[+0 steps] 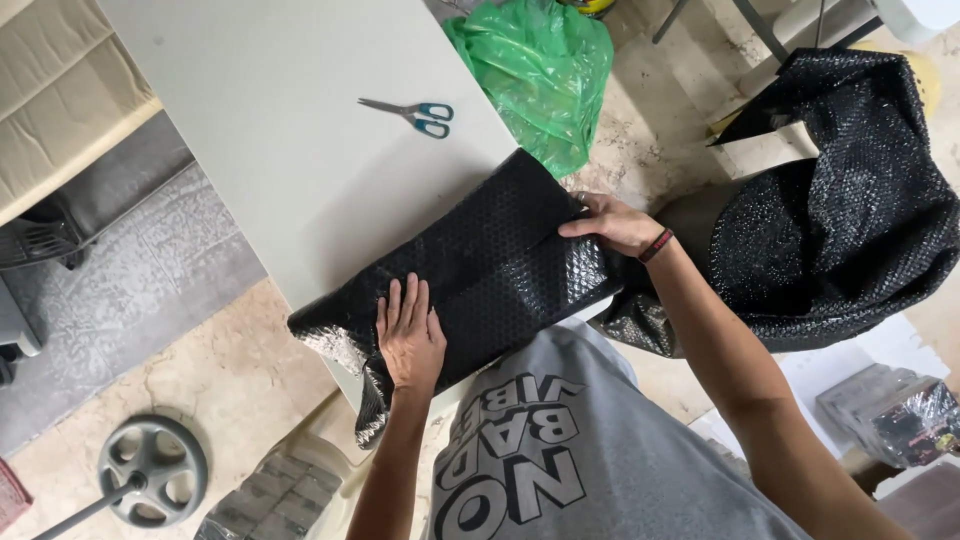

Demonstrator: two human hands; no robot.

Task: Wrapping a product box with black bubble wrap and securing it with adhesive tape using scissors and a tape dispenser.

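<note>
On our white counter (280, 120) near scissors (412, 115), we press the left hand (408, 335) flat on a black bubble-wrapped parcel (480, 265) while the right hand (618, 224) grips its far edge.

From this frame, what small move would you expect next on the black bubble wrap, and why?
Probably a cut or tear at the right end. The left hand presses flat on the wrapped bundle at the white table edge, while the right hand grips its end, where the wrap runs on uncut to the loose bubble wrap pile. The scissors lie untouched.
</note>
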